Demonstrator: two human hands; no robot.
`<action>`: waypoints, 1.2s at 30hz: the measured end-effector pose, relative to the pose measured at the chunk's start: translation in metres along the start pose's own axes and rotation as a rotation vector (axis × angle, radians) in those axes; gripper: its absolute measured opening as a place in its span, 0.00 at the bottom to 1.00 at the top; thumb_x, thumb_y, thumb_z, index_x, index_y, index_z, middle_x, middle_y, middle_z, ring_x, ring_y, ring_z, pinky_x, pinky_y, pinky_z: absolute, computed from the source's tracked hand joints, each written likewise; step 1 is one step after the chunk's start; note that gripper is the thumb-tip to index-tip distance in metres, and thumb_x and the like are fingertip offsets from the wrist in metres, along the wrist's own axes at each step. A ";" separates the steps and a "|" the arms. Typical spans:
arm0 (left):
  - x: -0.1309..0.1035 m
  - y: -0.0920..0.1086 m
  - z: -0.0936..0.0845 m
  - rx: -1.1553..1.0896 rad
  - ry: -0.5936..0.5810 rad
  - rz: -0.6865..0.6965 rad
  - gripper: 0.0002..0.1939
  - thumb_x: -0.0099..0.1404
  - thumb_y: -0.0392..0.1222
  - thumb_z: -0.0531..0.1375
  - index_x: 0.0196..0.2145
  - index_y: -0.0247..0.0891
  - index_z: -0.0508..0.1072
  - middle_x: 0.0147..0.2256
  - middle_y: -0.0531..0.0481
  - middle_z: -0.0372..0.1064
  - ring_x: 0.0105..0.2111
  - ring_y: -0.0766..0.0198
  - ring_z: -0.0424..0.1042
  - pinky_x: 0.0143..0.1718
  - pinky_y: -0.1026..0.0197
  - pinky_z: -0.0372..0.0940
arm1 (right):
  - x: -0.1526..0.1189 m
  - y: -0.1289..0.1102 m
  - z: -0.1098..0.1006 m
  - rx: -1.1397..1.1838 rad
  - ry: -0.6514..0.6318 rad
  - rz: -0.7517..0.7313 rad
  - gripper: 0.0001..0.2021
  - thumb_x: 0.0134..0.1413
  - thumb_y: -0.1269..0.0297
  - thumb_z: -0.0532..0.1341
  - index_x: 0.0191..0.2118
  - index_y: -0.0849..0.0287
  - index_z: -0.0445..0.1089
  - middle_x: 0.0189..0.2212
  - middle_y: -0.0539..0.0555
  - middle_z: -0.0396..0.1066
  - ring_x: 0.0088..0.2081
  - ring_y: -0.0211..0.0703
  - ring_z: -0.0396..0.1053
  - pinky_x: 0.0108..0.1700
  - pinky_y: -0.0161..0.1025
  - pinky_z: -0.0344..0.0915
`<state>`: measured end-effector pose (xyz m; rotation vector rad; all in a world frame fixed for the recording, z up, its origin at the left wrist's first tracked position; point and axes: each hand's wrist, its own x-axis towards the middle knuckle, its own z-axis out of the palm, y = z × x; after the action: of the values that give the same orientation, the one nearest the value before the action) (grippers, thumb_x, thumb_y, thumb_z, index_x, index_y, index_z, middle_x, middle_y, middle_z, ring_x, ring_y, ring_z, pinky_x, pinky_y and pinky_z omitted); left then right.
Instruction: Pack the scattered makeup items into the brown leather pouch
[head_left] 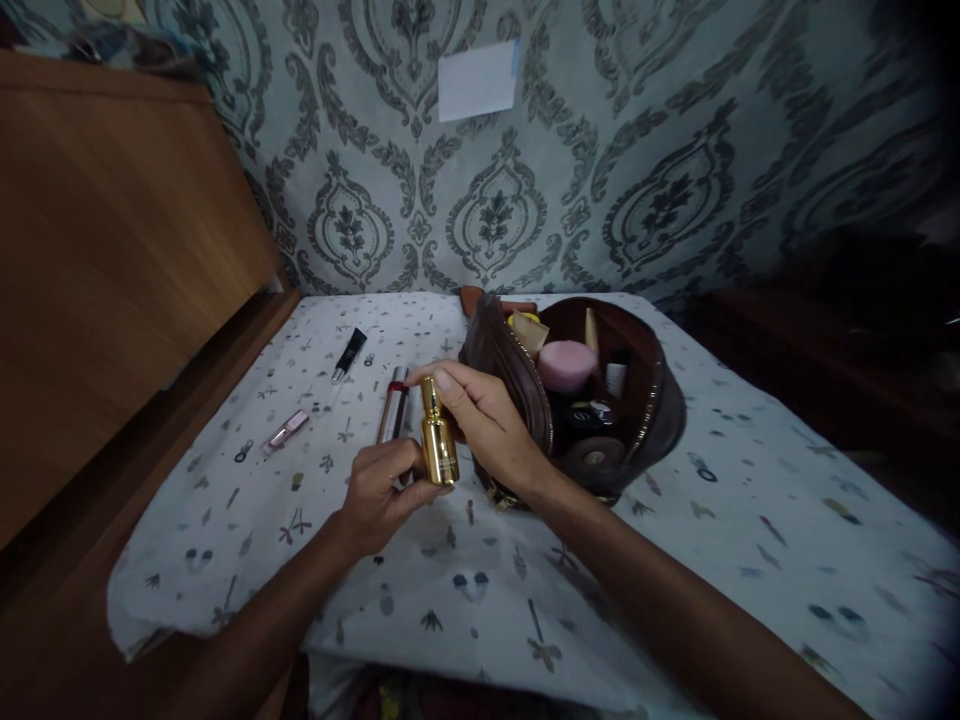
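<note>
A shiny gold cosmetic bottle (439, 445) is held upright between my two hands. My left hand (384, 490) is closed round its lower part, thumb under the base and a ring on one finger. At the top, my right hand (484, 410) pinches the narrow gold cap. Just behind the bottle lies a silver and dark tube with a red band (394, 400), partly hidden by my left hand. Right of my hands an unzipped brown cosmetic bag (660, 410) stands open, holding a pink oval item (568, 366), a black compact and other cosmetics.
A black tube (349, 353) and a pinkish lip gloss tube (286, 430) lie to the left on the patterned white cloth (480, 640). A brown handled item (471, 299) sits behind the bag. A wooden cabinet (127, 230) borders the left; a patterned wall (495, 210) rises behind.
</note>
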<state>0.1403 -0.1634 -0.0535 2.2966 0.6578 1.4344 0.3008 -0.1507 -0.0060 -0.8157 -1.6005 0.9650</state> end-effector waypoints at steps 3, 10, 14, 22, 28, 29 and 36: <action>-0.001 -0.001 0.000 0.005 -0.002 -0.001 0.16 0.71 0.44 0.60 0.26 0.39 0.66 0.20 0.57 0.63 0.20 0.70 0.62 0.24 0.66 0.57 | 0.000 0.000 0.001 -0.008 0.004 -0.004 0.20 0.69 0.50 0.51 0.42 0.60 0.73 0.25 0.47 0.60 0.26 0.36 0.59 0.29 0.35 0.57; -0.001 0.000 -0.002 0.012 -0.008 0.000 0.15 0.70 0.44 0.60 0.26 0.39 0.66 0.20 0.57 0.64 0.20 0.69 0.62 0.23 0.66 0.58 | 0.000 -0.002 0.002 0.003 0.002 -0.002 0.19 0.69 0.51 0.52 0.41 0.60 0.73 0.24 0.46 0.58 0.25 0.35 0.57 0.28 0.34 0.56; 0.000 0.001 -0.002 0.010 -0.008 0.008 0.15 0.70 0.44 0.60 0.26 0.39 0.66 0.20 0.57 0.64 0.20 0.69 0.62 0.23 0.66 0.58 | -0.001 -0.001 0.002 0.010 -0.008 0.009 0.20 0.69 0.49 0.51 0.42 0.60 0.73 0.23 0.46 0.58 0.24 0.35 0.56 0.27 0.34 0.56; -0.001 0.000 -0.002 0.007 -0.010 0.012 0.14 0.70 0.42 0.61 0.26 0.39 0.67 0.20 0.57 0.64 0.20 0.69 0.63 0.24 0.66 0.58 | -0.001 0.000 0.001 -0.025 -0.004 0.010 0.22 0.69 0.47 0.51 0.43 0.60 0.73 0.24 0.47 0.59 0.25 0.36 0.58 0.27 0.34 0.56; 0.000 0.001 -0.002 0.011 -0.012 0.016 0.16 0.71 0.45 0.60 0.26 0.39 0.66 0.20 0.57 0.64 0.20 0.69 0.63 0.23 0.66 0.58 | -0.001 0.000 0.002 -0.030 0.000 0.015 0.22 0.69 0.47 0.51 0.43 0.59 0.73 0.24 0.47 0.60 0.25 0.36 0.58 0.27 0.35 0.56; 0.000 0.001 -0.002 0.012 -0.010 0.018 0.16 0.71 0.45 0.60 0.26 0.39 0.66 0.20 0.57 0.64 0.20 0.70 0.63 0.23 0.66 0.58 | -0.001 0.000 0.002 -0.028 0.000 0.014 0.22 0.69 0.47 0.51 0.43 0.59 0.73 0.24 0.47 0.60 0.25 0.36 0.58 0.27 0.35 0.56; -0.001 0.001 -0.002 0.008 0.001 0.020 0.17 0.70 0.47 0.61 0.26 0.38 0.66 0.21 0.57 0.64 0.20 0.70 0.63 0.23 0.66 0.58 | -0.001 -0.002 0.002 -0.024 -0.008 0.001 0.20 0.69 0.50 0.51 0.42 0.60 0.73 0.24 0.47 0.59 0.25 0.36 0.57 0.28 0.35 0.56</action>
<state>0.1382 -0.1647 -0.0529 2.3152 0.6440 1.4441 0.2996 -0.1530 -0.0053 -0.8298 -1.6215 0.9521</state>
